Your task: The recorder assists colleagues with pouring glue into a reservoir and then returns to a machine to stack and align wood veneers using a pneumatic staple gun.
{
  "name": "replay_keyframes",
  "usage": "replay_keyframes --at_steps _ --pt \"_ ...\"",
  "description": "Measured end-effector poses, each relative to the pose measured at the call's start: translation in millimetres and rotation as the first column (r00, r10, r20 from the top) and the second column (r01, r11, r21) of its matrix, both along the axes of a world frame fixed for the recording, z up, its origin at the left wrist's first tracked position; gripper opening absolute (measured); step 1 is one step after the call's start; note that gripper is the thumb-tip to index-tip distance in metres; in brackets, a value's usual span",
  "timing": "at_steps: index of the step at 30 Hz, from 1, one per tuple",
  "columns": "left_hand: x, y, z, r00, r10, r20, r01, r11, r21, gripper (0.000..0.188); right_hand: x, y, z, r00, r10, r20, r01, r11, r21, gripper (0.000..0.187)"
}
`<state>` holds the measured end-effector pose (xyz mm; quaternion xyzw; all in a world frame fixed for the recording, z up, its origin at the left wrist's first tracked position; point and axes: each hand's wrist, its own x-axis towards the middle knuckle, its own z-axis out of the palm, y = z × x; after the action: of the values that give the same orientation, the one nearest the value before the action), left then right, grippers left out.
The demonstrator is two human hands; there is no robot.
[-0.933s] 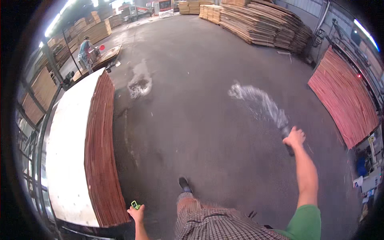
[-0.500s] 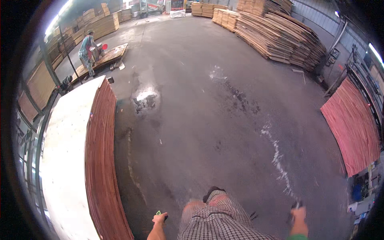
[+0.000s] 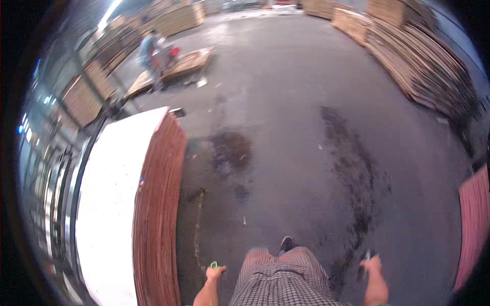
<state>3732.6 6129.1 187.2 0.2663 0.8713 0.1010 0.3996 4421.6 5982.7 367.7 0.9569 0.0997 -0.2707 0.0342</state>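
My left hand [image 3: 216, 273] hangs low beside my left thigh, closed around a small thing with a bright green loop [image 3: 214, 264] poking out above the fingers. To the right of my legs, my right hand [image 3: 373, 264] is also closed. A small dark and silvery object [image 3: 368, 255] shows at its fingers, too small and blurred to name. Close by on my left stands a tall stack of thin wood sheets [image 3: 155, 219], pale on top with reddish edges. Neither hand touches it.
Ahead left, a person [image 3: 149, 58] bends beside a low wooden platform [image 3: 186, 62] with something red near the hands. Large stacks of boards [image 3: 418, 56] line the far right. A pinkish stack [image 3: 474, 219] stands at the right edge. Dark wet patches [image 3: 232, 153] mark the concrete floor.
My view has swung left, so the stacks and the person sit farther right in the picture. The near stack's far end looks closer. Both hands stay closed at my sides.
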Motion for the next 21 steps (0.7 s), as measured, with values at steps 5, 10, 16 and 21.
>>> replay_keyframes --at_steps 5,10,16,21 --pt "82 192 21 0.999 0.037 -0.039 -0.035 0.997 0.066 0.079 167 348 92 0.561 0.356 0.747 -0.481 0.875 -0.056 0.094" --pt "99 331 -74 0.970 0.227 0.081 -0.220 0.972 -0.084 0.087 267 554 78 0.920 0.087 0.381 -0.189 0.953 0.238 0.083" --pt "141 552 -91 0.834 0.476 0.280 -0.380 0.862 -0.336 0.066 142 699 16 0.979 0.204 -0.025 -0.199 0.971 0.134 0.070" --pt "142 843 -43 0.987 0.149 0.063 -0.151 0.988 0.029 0.083 86 859 -45 0.915 0.248 -0.318 -0.216 0.967 0.133 0.067"
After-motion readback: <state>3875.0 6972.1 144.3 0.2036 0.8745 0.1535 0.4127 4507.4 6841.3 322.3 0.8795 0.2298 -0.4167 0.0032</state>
